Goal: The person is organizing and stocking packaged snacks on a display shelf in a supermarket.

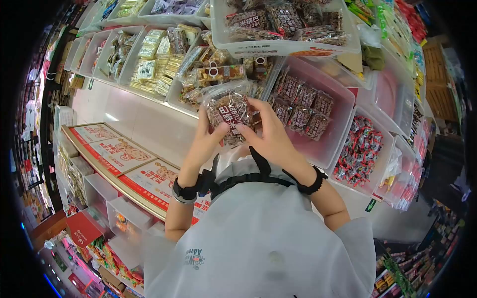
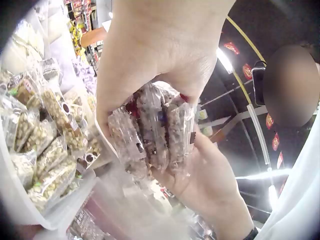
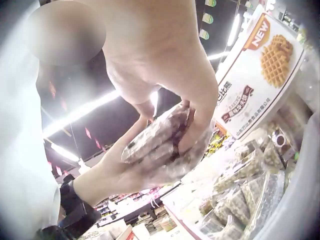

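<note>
Several clear-wrapped packs of brown grain snack (image 1: 229,113) with dark red print are held together in a stack in front of the torso. My left hand (image 1: 202,144) grips the stack from one side, thumb on the top pack. On the other side my right hand (image 1: 271,134) grips it too, its thumb on the front face. In the left wrist view three packs (image 2: 155,130) stand face to face under the left hand (image 2: 155,55). The right wrist view shows the right hand (image 3: 160,60) bent round the packs (image 3: 165,140).
A pink-bottomed bin (image 1: 318,149) holds similar packs in rows. Above it stands a raised bin (image 1: 298,48) of dark-printed packs. Bins of nut bars (image 1: 218,74), pale packs (image 1: 159,59) and red-wrapped sweets (image 1: 360,149) surround it. A red-and-white printed panel (image 1: 124,154) lies at the left.
</note>
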### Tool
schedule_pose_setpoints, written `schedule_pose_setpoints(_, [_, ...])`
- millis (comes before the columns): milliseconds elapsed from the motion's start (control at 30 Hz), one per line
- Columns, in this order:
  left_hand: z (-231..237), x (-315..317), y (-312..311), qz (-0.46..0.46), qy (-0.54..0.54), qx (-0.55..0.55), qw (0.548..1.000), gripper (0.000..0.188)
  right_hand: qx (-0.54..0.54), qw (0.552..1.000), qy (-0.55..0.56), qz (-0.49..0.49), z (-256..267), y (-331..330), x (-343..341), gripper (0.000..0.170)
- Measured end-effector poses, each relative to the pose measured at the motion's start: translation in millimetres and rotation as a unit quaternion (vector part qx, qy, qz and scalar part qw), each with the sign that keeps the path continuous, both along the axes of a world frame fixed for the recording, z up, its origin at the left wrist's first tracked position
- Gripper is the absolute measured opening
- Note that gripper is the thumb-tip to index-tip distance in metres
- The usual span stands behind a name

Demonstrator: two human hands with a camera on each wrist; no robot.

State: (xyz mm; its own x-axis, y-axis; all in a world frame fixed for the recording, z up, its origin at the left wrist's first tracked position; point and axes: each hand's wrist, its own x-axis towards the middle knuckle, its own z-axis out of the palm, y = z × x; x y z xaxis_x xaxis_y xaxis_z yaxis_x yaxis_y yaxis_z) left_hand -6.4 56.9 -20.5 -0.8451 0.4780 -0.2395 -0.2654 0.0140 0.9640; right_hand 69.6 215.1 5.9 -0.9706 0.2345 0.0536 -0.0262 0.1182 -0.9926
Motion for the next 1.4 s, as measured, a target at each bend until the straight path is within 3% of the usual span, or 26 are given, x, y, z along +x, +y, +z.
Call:
schedule_pose_setpoints(33, [-8.3,1.4,-2.9,0.000,-0.003,0.001,1.000,0.063,0.021,1.000,-0.002,-0.004,1.6,0.1,-0.8,0.045])
schedule_pose_setpoints(100, [-12.2,-3.8,-8.2,-0.027,-0.145,0.110,0.983,0.056,0.045,0.999,0.004,-0.014,2.1,1.3,-1.6,0.049])
schedule_pose_setpoints(167, [-8.9,-0.4,-7.3,-0.037,-0.156,0.117,0.980,0.056,0.080,0.997,0.014,0.001,-4.8,3.0,2.2,0.052])
schedule_pose_setpoints(233, [-15.2,-3.0,-11.5,-0.075,-0.008,0.072,0.995,0.046,0.077,0.997,0.004,0.007,-11.0,1.3,3.8,0.053])
schedule_pose_setpoints(267, [-14.6,-2.1,-14.4,-0.075,-0.007,0.073,0.994,0.046,0.073,0.997,-0.008,0.016,-13.3,0.3,3.8,0.055])
schedule_pose_setpoints(333, [10.4,0.8,-13.4,-0.058,-0.145,0.111,0.981,0.048,0.055,0.998,-0.005,0.006,-15.9,-3.1,1.9,0.055])
schedule_pose_setpoints(367, [6.8,1.8,-14.8,-0.054,-0.145,0.109,0.982,0.048,0.033,0.999,-0.010,-0.005,-15.6,-5.1,3.4,0.056])
schedule_pose_setpoints(433, [6.5,-1.5,-11.3,-0.021,-0.051,0.009,0.998,0.059,0.035,0.998,-0.047,-0.004,-5.3,-1.8,4.2,0.058])
schedule_pose_setpoints(500, [12.1,-0.1,-10.2,-0.020,-0.047,0.031,0.998,0.067,0.134,0.991,0.010,0.014,-4.6,0.0,0.9,0.059])
schedule_pose_setpoints(567, [12.1,2.0,-8.0,-0.061,0.043,0.023,0.997,0.078,0.111,0.992,-0.040,0.037,0.9,1.7,0.5,0.063])
schedule_pose_setpoints(600, [8.6,5.1,-6.0,-0.053,0.071,-0.019,0.996,0.085,0.190,0.981,-0.013,0.023,2.3,1.0,0.7,0.069])
schedule_pose_setpoints(633, [6.6,5.7,-5.8,-0.053,0.071,-0.019,0.996,0.085,0.268,0.963,0.014,0.007,2.7,0.8,0.5,0.075])
schedule_pose_setpoints(700, [4.3,6.9,-4.7,-0.073,0.147,-0.063,0.984,0.084,0.261,0.965,-0.003,0.010,3.3,-1.8,0.7,0.081])
schedule_pose_setpoints(767, [6.9,5.9,-5.0,-0.063,0.105,-0.026,0.992,0.082,0.253,0.967,-0.020,0.014,2.0,-0.7,0.9,0.086])
schedule_pose_setpoints(867, [7.1,6.0,-9.0,-0.044,0.050,0.008,0.998,0.079,0.227,0.973,-0.031,0.024,-5.0,16.3,3.8,0.083])
schedule_pose_setpoints(967, [3.9,2.9,-21.1,-0.045,0.049,0.011,0.998,0.076,0.034,0.986,-0.157,-0.053,-4.7,45.9,9.1,0.066])
schedule_pose_setpoints(1033, [6.4,3.2,-30.8,0.003,0.042,-0.045,0.998,0.073,-0.102,0.973,-0.194,-0.071,-50.7,77.2,19.1,0.059])
schedule_pose_setpoints(1067, [2.1,3.7,-35.5,0.024,0.062,-0.033,0.997,0.071,-0.103,0.972,-0.197,-0.075,-66.4,86.0,24.4,0.059])
schedule_pose_setpoints(1133, [-2.9,3.9,-47.1,0.040,0.060,-0.043,0.996,0.068,0.027,0.966,-0.231,-0.116,-91.7,97.8,34.4,0.048])
schedule_pose_setpoints(1167, [-3.8,4.4,-51.4,0.060,0.061,-0.055,0.995,0.065,0.027,0.965,-0.233,-0.119,-105.7,100.0,40.7,0.048])
schedule_pose_setpoints(1233, [1.2,6.7,-54.1,0.057,0.047,-0.039,0.996,0.059,0.256,0.956,-0.139,-0.035,-112.1,96.6,45.3,0.041])
schedule_pose_setpoints(1267, [2.2,8.6,-55.6,0.080,0.042,-0.047,0.995,0.058,0.196,0.956,-0.217,0.001,-112.6,94.9,47.5,0.037])
schedule_pose_setpoints(1300, [3.7,10.2,-56.5,0.103,0.036,-0.056,0.992,0.056,0.194,0.956,-0.218,0.000,-115.4,91.1,47.4,0.037])
schedule_pose_setpoints(1400, [-0.8,11.2,-61.9,0.099,0.048,-0.064,0.992,0.058,0.181,0.940,-0.245,0.151,-126.3,80.5,44.7,0.036])
